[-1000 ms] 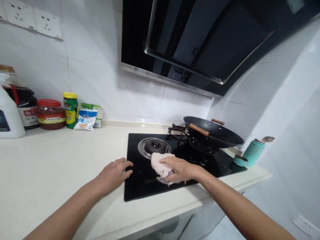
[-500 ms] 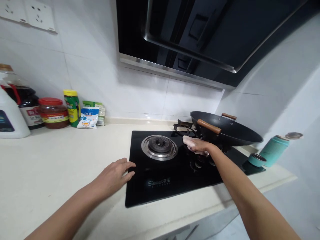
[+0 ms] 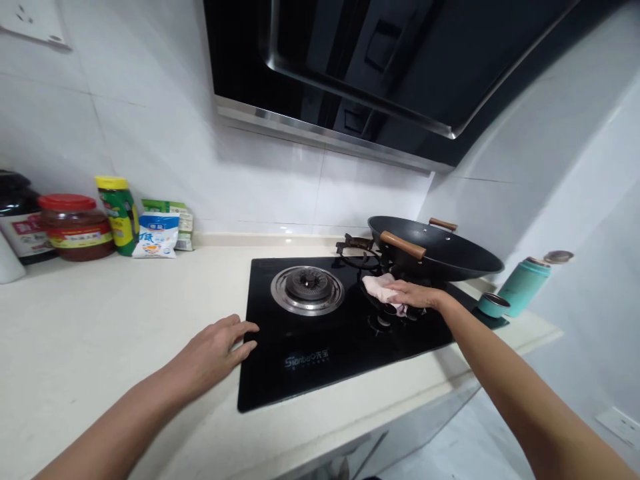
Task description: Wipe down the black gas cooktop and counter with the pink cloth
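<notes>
In the head view, my right hand [image 3: 413,295] is closed on a pale pink cloth [image 3: 377,288], palm down, with the fingers laid over the cloth from above; the thumb position is hidden. The cloth lies bunched on the right part of the black glass gas cooktop [image 3: 285,335], to the right of the left burner [image 3: 307,285] and just in front of the wok [image 3: 440,250].

My left hand [image 3: 215,347] holds nothing. Its thumb and index finger are spread apart, with the tips at the left edge of the cooktop; the rest of the hand is over the pale countertop [image 3: 125,300].

The wok sits over the right side of the cooktop, one wooden handle toward me and the other toward the wall. A black pan support [image 3: 357,245] is located at its left, near the rear edge of the glass. At the right end, a turquoise flask [image 3: 525,287] stands with its lid open, a turquoise cup [image 3: 494,305] just beside it.

Along the wall to the left, a blue-and-white packet [image 3: 157,235], a green bottle with a yellow cap [image 3: 119,217] and a red-lidded jar [image 3: 77,227] stand in a row. The range hood [image 3: 350,67] is mounted above the cooktop.
</notes>
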A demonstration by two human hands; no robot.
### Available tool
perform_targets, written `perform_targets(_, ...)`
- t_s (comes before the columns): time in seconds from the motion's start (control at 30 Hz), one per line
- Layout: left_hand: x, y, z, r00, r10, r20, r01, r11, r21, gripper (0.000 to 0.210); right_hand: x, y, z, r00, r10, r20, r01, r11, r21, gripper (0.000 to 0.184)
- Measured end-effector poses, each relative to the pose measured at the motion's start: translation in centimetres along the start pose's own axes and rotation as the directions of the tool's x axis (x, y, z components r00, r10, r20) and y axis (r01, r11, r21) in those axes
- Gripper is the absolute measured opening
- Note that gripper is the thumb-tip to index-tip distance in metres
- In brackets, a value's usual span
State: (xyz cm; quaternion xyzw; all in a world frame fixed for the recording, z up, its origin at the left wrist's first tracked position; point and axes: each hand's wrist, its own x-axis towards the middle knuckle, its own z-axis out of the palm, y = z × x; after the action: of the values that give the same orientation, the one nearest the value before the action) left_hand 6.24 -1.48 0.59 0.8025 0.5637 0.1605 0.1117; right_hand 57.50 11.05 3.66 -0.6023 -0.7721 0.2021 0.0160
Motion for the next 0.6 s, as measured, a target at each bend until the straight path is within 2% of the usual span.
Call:
perform_targets(0.07,0.0,0.0,0.0,1.0,0.006,-0.001,-0.006,1.0,0.009,0.05,-0.9,0.1,-0.3,0.998,0.04,0.044,-0.04,0.999,-0.001,0.091)
perform_targets(0.13,0.0,0.1,0.0,1.0,0.004,0.0,-0.004,1.0,0.013,0.05,-2.0,0.2,-0.5,0.997,0.015,0.074,-0.021,0.997,0.076,0.09)
perform_targets(0.27,0.2,-0.1,0.2,1.0,0.008,0.001,-0.008,1.0,0.011,0.051,-4.2,0.3,-0.5,0.987,-0.127,0.103,0.103,0.97,0.22,0.061)
perform_targets(0.33,0.3,-0.4,0.4,1.0,0.019,-0.003,-0.019,1.0,0.007,0.051,-4.6,0.2,-0.5,0.983,-0.146,0.108,0.124,0.974,0.19,0.052)
perform_targets(0.5,0.5,-1.0,0.7,1.0,0.014,-0.009,-0.013,1.0,0.007,0.052,-3.8,0.1,-1.0,0.976,-0.133,0.173,0.111,0.985,0.128,0.052)
perform_targets(0.6,0.7,-1.3,0.8,1.0,0.015,-0.005,-0.015,1.0,0.011,0.051,-3.2,0.0,-0.8,0.979,-0.109,0.175,0.102,0.994,0.049,0.044)
